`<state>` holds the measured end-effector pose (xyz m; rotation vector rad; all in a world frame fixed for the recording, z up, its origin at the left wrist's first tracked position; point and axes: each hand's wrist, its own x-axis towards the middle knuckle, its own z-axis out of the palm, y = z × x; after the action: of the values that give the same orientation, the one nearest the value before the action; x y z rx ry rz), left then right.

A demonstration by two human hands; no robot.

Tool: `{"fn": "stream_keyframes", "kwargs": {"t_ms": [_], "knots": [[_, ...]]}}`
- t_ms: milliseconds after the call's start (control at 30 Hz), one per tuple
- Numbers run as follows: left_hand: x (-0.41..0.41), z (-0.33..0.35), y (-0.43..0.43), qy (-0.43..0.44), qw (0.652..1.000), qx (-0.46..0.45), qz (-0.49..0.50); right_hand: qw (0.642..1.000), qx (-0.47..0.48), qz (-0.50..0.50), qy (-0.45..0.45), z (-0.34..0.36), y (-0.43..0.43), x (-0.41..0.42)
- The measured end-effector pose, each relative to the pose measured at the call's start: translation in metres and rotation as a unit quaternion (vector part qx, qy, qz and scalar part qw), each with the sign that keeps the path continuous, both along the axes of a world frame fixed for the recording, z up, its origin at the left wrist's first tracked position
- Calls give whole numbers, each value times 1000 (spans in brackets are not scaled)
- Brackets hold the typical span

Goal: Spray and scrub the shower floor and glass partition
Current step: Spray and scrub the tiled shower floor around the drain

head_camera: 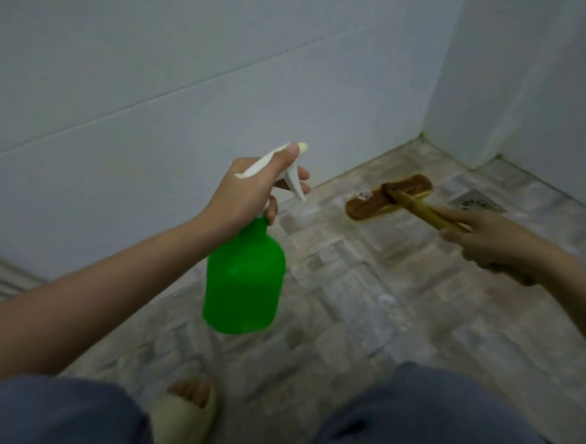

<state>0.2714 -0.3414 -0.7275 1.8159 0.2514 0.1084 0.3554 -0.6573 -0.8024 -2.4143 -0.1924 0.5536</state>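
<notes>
My left hand (249,188) grips the white trigger head of a green spray bottle (245,277), held upright above the grey mottled shower floor (366,295), nozzle pointing toward the far wall. My right hand (489,242) holds the yellowish handle of a scrub brush (387,198). Its brown head lies on the floor tiles near the wall's base. No glass partition is visible.
White tiled walls (190,78) enclose the floor at the back and right, with a jutting corner (464,95). A square metal drain (478,202) sits right of the brush head. My knees in blue trousers and a cream slipper (183,417) fill the bottom.
</notes>
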Motion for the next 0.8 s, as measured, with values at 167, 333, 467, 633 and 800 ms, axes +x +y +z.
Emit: {"fn": "stream_keyframes", "kwargs": {"t_ms": [167, 333, 467, 633, 800], "knots": [[-45, -20, 64, 12, 1000, 7, 18, 996, -47, 69, 35, 13, 36, -9], [-92, -64, 130, 27, 998, 11, 49, 980, -134, 117, 91, 14, 108, -20], [-119, -95, 173, 50, 995, -2, 91, 969, -157, 135, 137, 7, 190, -38], [-139, -126, 215, 103, 985, 26, 134, 978, -122, 115, 126, -50, 277, -81], [-142, -142, 238, 137, 979, 68, 138, 973, -202, 110, -35, -97, 338, -122]]}}
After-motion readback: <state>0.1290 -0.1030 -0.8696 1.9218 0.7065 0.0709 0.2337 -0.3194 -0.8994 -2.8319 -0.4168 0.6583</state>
